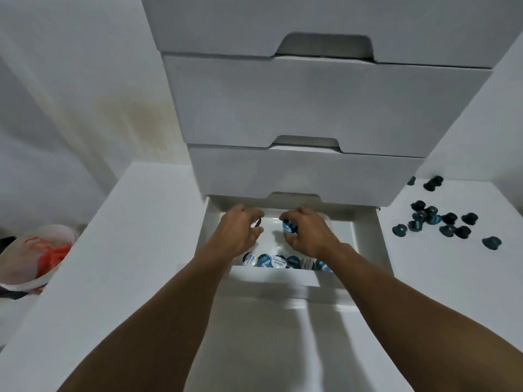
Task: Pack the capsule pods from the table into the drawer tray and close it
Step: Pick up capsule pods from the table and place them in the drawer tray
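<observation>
The bottom drawer stands pulled out, with a white tray [343, 236] inside it. Both hands reach over the tray's far half. My left hand [240, 229] is closed around a dark capsule pod [258, 222]. A blue-lidded pod [289, 227] sits in the fingers of my right hand [307, 234]. A row of several pods [283, 261] with blue and white lids lies along the tray's near wall, partly hidden by it. Several dark teal pods [441, 222] are scattered on the white table to the right.
Three shut white drawers [308, 108] are stacked above the open one. A white surface [113, 250] flanks the drawer on the left. A white bin [34, 258] with red and white rubbish stands at the far left. Two more pods [433, 183] lie near the back right.
</observation>
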{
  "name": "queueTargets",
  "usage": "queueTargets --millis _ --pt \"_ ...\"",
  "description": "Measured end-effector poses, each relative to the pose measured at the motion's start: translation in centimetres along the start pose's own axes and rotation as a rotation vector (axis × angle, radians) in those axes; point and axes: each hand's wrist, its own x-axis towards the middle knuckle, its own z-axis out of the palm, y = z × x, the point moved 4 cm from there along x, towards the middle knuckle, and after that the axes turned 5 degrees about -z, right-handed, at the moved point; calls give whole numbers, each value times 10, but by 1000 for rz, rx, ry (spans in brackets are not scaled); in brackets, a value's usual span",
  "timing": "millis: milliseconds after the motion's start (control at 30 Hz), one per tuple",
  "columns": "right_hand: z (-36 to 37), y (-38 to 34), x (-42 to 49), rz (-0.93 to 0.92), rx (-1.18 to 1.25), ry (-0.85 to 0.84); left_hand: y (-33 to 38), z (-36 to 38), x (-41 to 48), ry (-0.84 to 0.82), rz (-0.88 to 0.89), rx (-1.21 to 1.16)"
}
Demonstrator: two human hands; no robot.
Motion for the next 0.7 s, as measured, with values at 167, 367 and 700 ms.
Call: queueTargets --millis 167,367,700 --pt "19 16 6 62 43 -42 -7 32 13 -105 -3 -48" --pt "42 32 20 121 42 -118 -16 57 20 -193 20 -40" --pt "86 43 38 142 92 -271 -35 92 39 -375 -77 90"
